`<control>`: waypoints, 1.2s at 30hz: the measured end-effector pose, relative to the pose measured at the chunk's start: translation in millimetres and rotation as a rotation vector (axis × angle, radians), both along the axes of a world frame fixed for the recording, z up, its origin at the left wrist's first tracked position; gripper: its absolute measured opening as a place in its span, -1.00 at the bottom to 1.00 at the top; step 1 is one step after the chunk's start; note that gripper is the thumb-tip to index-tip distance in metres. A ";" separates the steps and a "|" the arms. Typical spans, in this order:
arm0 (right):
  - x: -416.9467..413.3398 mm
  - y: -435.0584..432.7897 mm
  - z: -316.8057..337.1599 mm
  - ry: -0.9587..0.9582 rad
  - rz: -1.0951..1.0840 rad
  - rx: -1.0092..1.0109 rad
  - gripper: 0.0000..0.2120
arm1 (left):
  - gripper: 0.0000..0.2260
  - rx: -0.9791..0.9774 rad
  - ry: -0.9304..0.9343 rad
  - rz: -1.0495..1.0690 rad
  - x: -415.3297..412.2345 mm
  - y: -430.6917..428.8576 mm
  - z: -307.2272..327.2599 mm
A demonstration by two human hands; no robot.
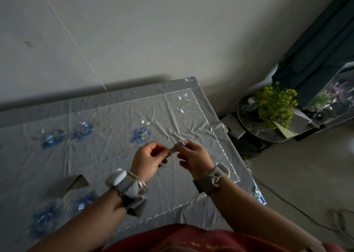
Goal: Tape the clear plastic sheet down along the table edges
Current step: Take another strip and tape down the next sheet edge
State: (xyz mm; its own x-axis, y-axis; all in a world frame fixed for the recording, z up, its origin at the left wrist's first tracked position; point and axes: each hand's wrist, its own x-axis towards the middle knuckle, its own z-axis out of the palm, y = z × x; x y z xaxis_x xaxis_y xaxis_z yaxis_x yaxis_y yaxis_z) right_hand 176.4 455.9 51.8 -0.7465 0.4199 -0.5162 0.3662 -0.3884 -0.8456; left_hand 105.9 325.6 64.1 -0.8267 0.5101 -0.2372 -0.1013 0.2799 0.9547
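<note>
Table [220, 121] cut off left; strip [177, 148] between fingers blurred.

A clear plastic sheet [172, 106] covers the table, glossy and creased, glinting at its folds, over matt white cloth with blue flowers [139, 135]. Thin metal bangles [140, 182] shine on the left wrist beside a smooth white plastic band [116, 177]. The wall [134, 31] is matt, the floor [306, 167] dull and smooth

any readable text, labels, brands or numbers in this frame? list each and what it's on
Red garment at the bottom edge: a faint line of print, too small and blurred to read.
Nothing legible anywhere else: none on the plastic sheet, the piece of tape held between the left hand and right hand, or the wrist straps.
</note>
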 end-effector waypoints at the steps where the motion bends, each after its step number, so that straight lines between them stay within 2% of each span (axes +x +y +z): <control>1: 2.3 12.3 -1.1 0.008 -0.001 -0.015 -0.85 | -0.94 -0.009 -0.010 -0.020 2.2 14.4 0.5; 3: 7.9 42.9 -5.1 0.022 -0.030 -0.053 -0.80 | -0.93 -0.063 -0.046 -0.054 8.0 47.3 -0.3; 6: 18.6 97.5 -15.3 0.021 -0.066 -0.132 -0.83 | -0.87 -0.187 -0.091 -0.095 20.0 102.5 -5.0; 9: 19.7 119.3 -22.7 -0.023 -0.076 -0.092 -0.85 | -0.87 -0.256 -0.067 -0.175 24.9 120.7 -10.9; 16: 2.5 195.6 -48.4 0.001 -0.134 0.033 -0.86 | -0.89 -0.445 -0.029 -0.205 4.9 198.3 -21.2; 19: -19.4 220.8 -58.1 -0.010 -0.181 0.128 -0.86 | -0.86 -0.498 0.030 -0.251 -20.9 224.3 -22.3; 23: -45.5 247.7 -72.3 -0.031 -0.269 0.142 -0.75 | -0.79 -0.535 0.051 -0.260 -44.3 257.2 -27.8; 28: -65.5 277.3 -100.2 -0.105 -0.355 0.112 -0.90 | -0.76 -0.665 0.190 -0.353 -64.1 294.0 -39.5; 36: -79.0 284.0 -130.2 -0.185 -0.444 0.148 -0.90 | -0.73 -0.888 0.327 -0.530 -91.1 318.9 -68.2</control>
State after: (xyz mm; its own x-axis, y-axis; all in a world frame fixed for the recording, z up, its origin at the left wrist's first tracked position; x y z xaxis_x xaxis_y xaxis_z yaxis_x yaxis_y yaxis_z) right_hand 97.4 739.9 -78.3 -0.3806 0.7548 -0.5342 0.3420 -0.4218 -0.8397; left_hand 14.9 644.5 -4.1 -0.6418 0.5760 -0.5063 0.4587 0.8174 0.3485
